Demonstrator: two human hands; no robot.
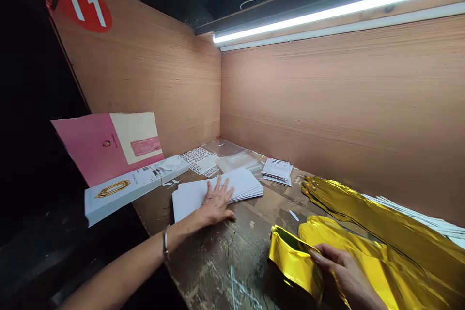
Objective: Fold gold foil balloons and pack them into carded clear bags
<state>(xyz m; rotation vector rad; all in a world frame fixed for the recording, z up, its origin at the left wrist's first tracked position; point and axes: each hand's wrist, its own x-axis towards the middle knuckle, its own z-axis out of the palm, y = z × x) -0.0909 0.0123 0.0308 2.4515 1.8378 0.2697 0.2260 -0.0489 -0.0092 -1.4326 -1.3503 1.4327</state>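
Observation:
My left hand (217, 201) lies flat with its fingers spread on a fanned stack of white cards (192, 194) on the worn table. At the lower right, my right hand (339, 269) pinches a folded piece of shiny gold foil (292, 256), which looks like a flat foil balloon. Its near end curls up off the tabletop. Behind and beside that hand lie more gold foil pieces (337, 232), spread flat. A longer gold foil bundle (381, 218) stretches along the table toward the right edge.
On the left, a long white box (136, 185) with a gold balloon picture rests before a pink-and-cream sheet (94, 145). Toward the back are label sheets (201, 160), clear plastic sleeves (238, 161) and a small printed card stack (276, 169). White sticks (417, 215) lie right. Wooden walls enclose the table.

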